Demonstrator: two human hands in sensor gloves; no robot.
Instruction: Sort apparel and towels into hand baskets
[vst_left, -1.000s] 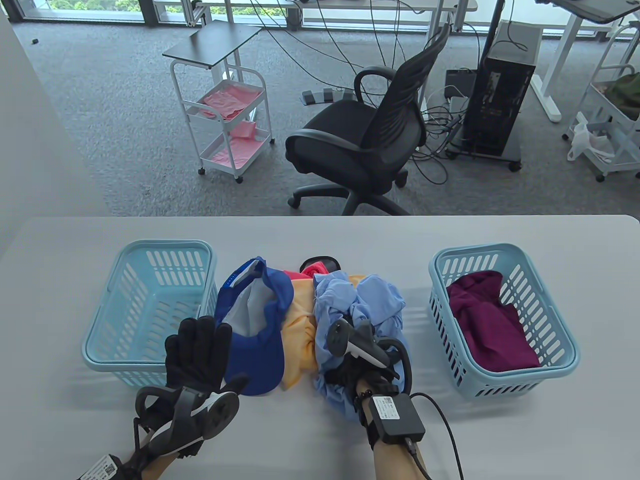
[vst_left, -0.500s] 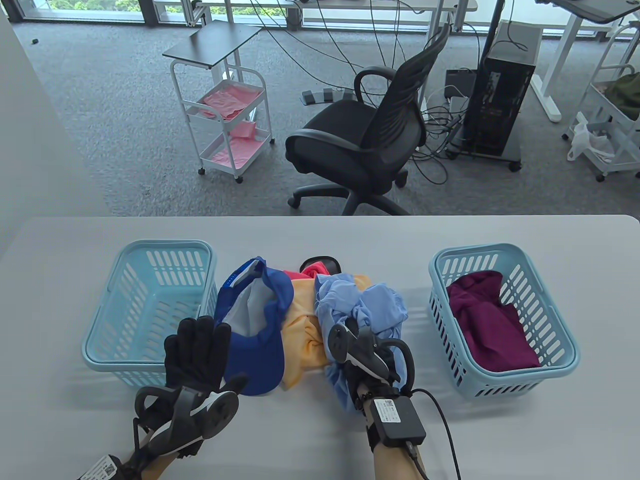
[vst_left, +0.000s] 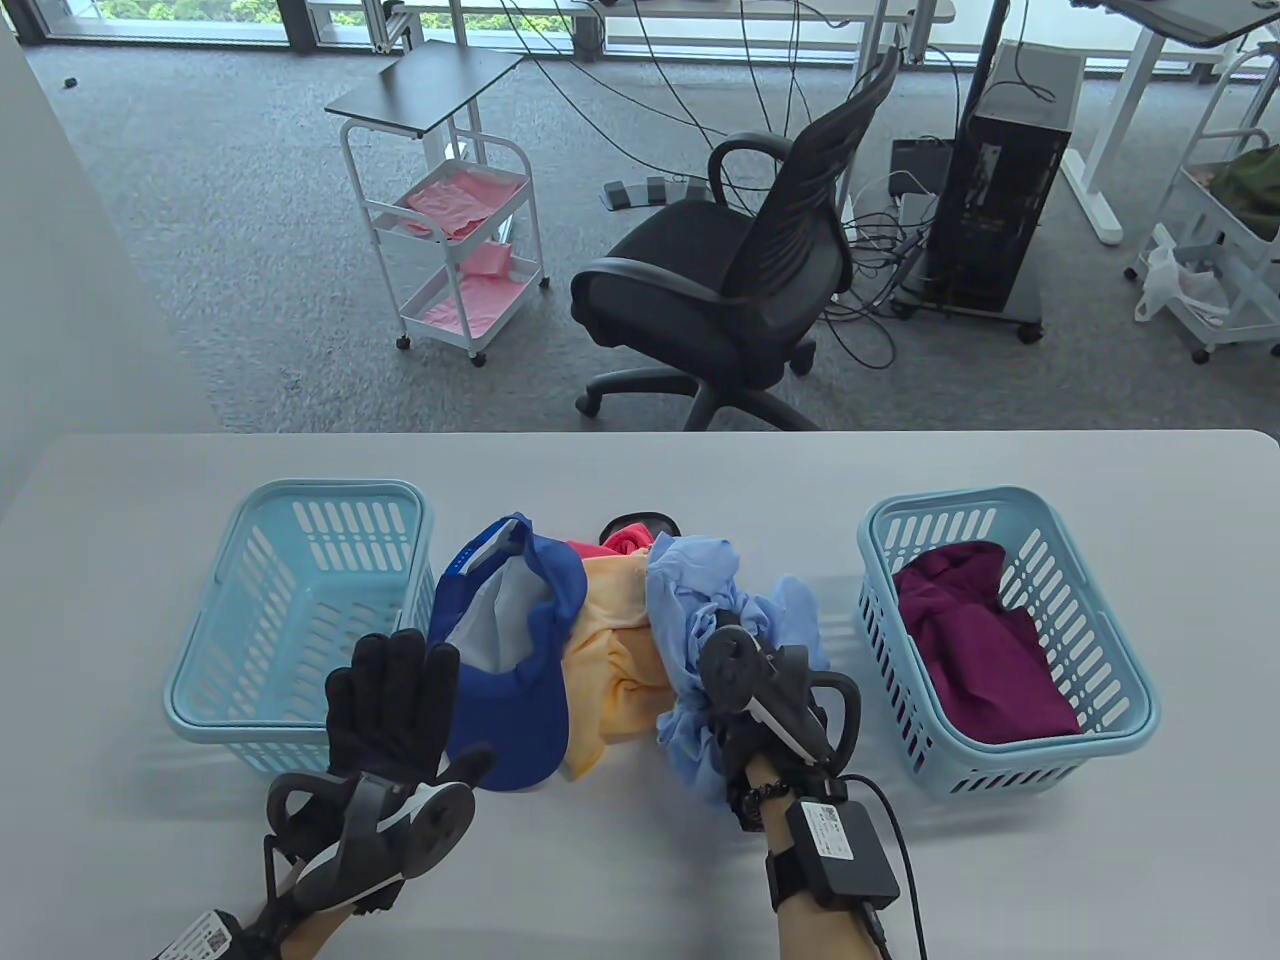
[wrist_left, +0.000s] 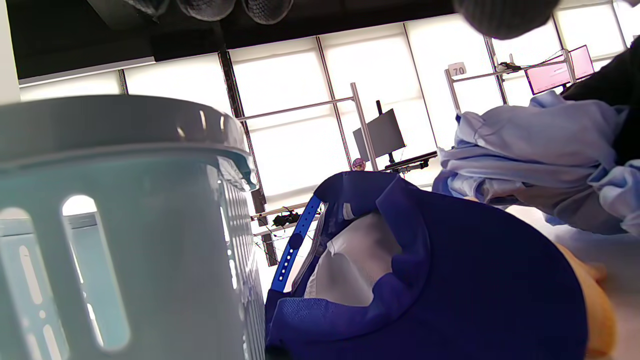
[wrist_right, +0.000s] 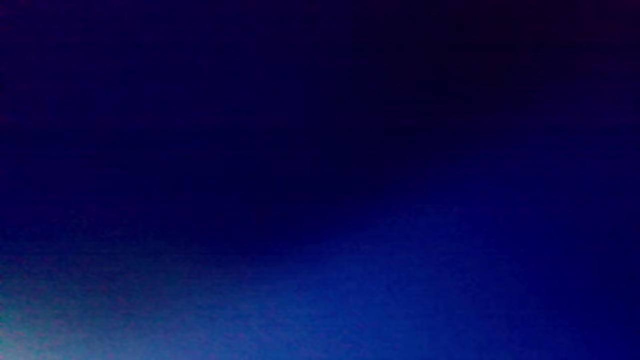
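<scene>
Light blue garment sits bunched in the middle pile, right hand buried in its near edge, seems to be gripping the fabric but fingers are hidden under the tracker and the right wrist view is just dark blue blur, so can't tell how closed it is; left hand hovers flat and spread, fingers apart, holding nothing, just over the near brim of the blue cap; yellow cloth lies under and between cap and blue garment, red item peeks out behind; left basket looks empty, right basket holds a maroon cloth; risks, as judgement: blue garment is tangled against the yellow cloth so a lift could drag it along or tip the cap, loose trailing folds could snag the basket rim or slump outside it, and a partial grip on slippery fabric may let it slide out mid carry; pale grey table smooth, matte; grey carpet office behind, black swivel chair, white trolley with pink sheets, PC tower, cables on floor
</scene>
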